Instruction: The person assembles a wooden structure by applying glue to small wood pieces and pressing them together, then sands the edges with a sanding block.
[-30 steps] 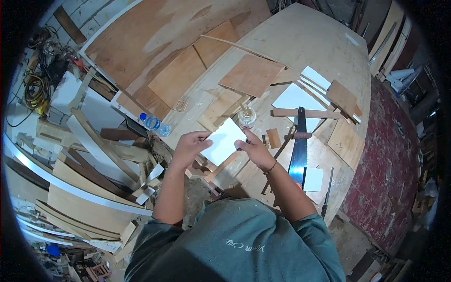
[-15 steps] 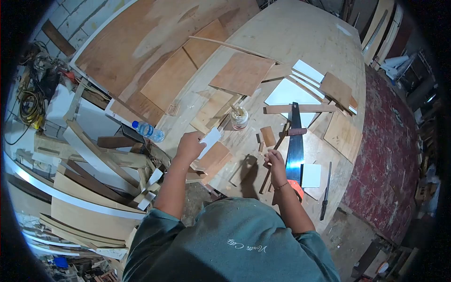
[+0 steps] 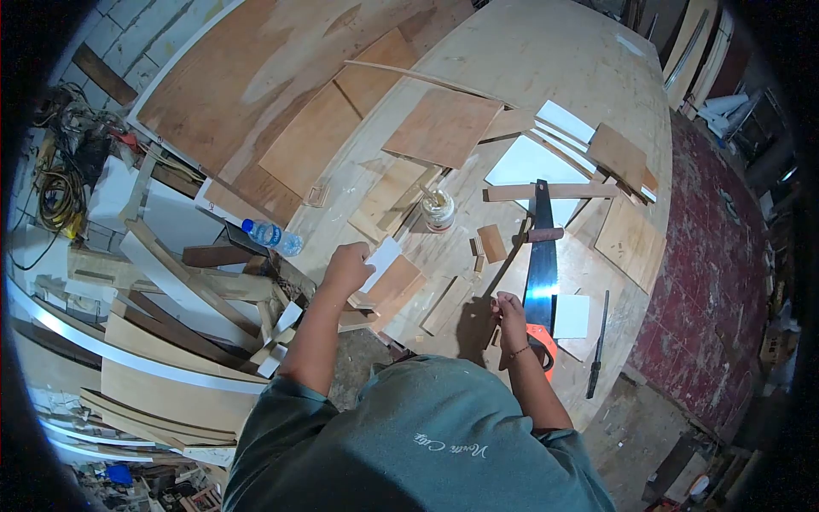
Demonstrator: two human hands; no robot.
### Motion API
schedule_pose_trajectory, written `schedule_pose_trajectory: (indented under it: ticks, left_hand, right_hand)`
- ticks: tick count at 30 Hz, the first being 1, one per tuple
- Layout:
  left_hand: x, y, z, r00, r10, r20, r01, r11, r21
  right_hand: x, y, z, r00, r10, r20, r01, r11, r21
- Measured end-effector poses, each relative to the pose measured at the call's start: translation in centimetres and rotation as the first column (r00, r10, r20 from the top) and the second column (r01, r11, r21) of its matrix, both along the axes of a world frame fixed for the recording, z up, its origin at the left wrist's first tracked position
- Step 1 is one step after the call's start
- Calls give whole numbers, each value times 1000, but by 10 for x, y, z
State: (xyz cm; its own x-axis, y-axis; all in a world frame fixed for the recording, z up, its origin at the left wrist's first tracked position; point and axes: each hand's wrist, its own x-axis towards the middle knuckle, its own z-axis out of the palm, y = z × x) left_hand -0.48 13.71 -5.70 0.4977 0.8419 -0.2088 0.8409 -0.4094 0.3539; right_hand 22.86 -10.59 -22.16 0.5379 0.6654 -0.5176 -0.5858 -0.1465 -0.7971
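My left hand point(image 3: 348, 270) is closed on a small white rectangular panel point(image 3: 381, 263), holding it above brown wood pieces point(image 3: 399, 287) at the table's near edge. My right hand point(image 3: 510, 319) has its fingers pinched together; whatever may be between them is hidden. Right beside it lies a hand saw point(image 3: 541, 256) with an orange handle point(image 3: 543, 348), partly behind my wrist. A thin dark wood strip point(image 3: 510, 259) runs along the left of the saw blade. Between and beyond my hands stands a glass jar point(image 3: 438, 213) with a brush handle in it.
A water bottle point(image 3: 273, 237) lies at the left table edge. On the right are a white square tile-like piece point(image 3: 572, 317), a long dark-handled tool point(image 3: 598, 350) and plywood offcuts point(image 3: 630, 241). Larger plywood sheets point(image 3: 444, 128) lie farther back. Curved boards point(image 3: 171, 358) lean at left.
My right hand has come a little nearer to my body, away from the dark strip. My left hand still holds the white panel, now turned slightly. The view has shifted a little.
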Motion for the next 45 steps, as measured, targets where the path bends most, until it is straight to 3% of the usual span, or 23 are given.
schedule_pose_trajectory:
  ticks: [12,15,17,23,30,39,42,43,45]
  left_hand:
    - [-2,7,2,998,-41,-41,38,997,-62]
    - [-4,12,4,983,-131,-130,127,991,-38]
    - [-2,15,7,965,-143,-219,101,977,-189]
    - [-3,9,3,952,-198,-234,182,979,-88]
    - [-2,8,6,954,-202,-222,185,978,-95]
    - [-3,10,6,962,-194,-190,179,980,-92]
    - [1,7,23,982,-159,-98,144,979,-146]
    - [4,3,34,995,-94,17,95,969,-227]
    - [4,-4,35,991,-16,130,56,949,-309]
  right_hand:
    - [-2,-6,-2,1000,-12,22,11,999,35]
    - [-2,-8,-1,1000,-4,4,4,999,36]
    - [-4,-8,0,1000,-21,-2,21,999,35]
    - [-3,-10,-3,1000,-20,8,20,1000,16]
    - [-4,-15,-8,999,-11,46,11,1000,0]
    - [-3,-21,-17,996,-20,91,19,1000,11]
    - [-4,-22,-9,998,8,66,-5,999,-45]
    - [-5,-21,-4,997,5,71,-2,999,-43]
    - [-11,-15,6,983,139,124,-143,989,29]
